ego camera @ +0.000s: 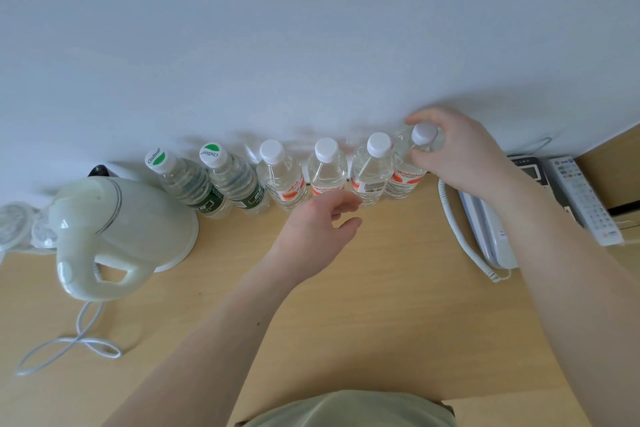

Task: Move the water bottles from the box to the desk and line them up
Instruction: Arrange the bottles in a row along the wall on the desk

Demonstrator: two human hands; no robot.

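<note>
Several clear water bottles stand in a row along the wall on the wooden desk. Two at the left have green labels; the others carry orange labels and white caps. My right hand grips the neck of the rightmost bottle, which stands on the desk, leaning slightly. My left hand hovers just in front of the middle bottles, fingers loosely curled and holding nothing. The box is out of view.
A pale green electric kettle stands at the left with its white cord looped over the desk. A white telephone with coiled cord and a remote control lie at the right. The white wall is directly behind the bottles.
</note>
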